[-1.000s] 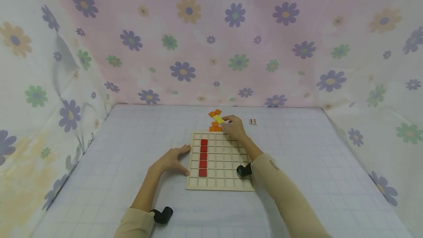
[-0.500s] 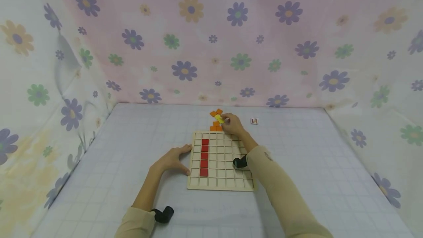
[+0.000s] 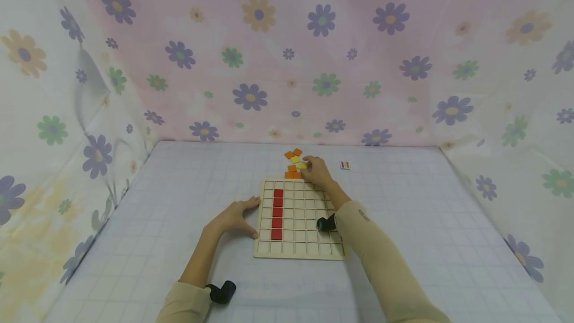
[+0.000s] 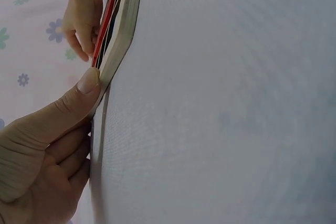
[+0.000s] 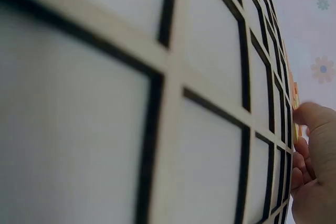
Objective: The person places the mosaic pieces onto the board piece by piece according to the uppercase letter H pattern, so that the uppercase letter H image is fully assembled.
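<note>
A wooden grid board (image 3: 310, 254) lies on the table, with a column of several red square tiles (image 3: 277, 212) in its cells. My left hand (image 3: 230, 217) rests at the board's left edge, thumb and index finger spread apart and touching it; the thumb also shows against the rim (image 4: 116, 59) in the left wrist view. Beyond the board's far edge, my right hand (image 3: 317, 171) pinches a yellow tile (image 3: 302, 166) between thumb and fingers. Another yellow tile (image 3: 295, 159) lies just behind it. Several orange tiles (image 3: 292, 168) lie around them, some against the board's far edge.
A small printed card (image 3: 345, 165) lies to the right of my right hand. Flowered cloth (image 3: 287, 74) hangs behind and at both sides of the white table (image 3: 188, 178). Black wrist cameras (image 3: 221, 292) sit on both wrists; the right one is above the board.
The two yellow tiles overlapped before; now the nearer one is apart from the other, tilted in my right fingers. My left hand stays at the board's edge.
</note>
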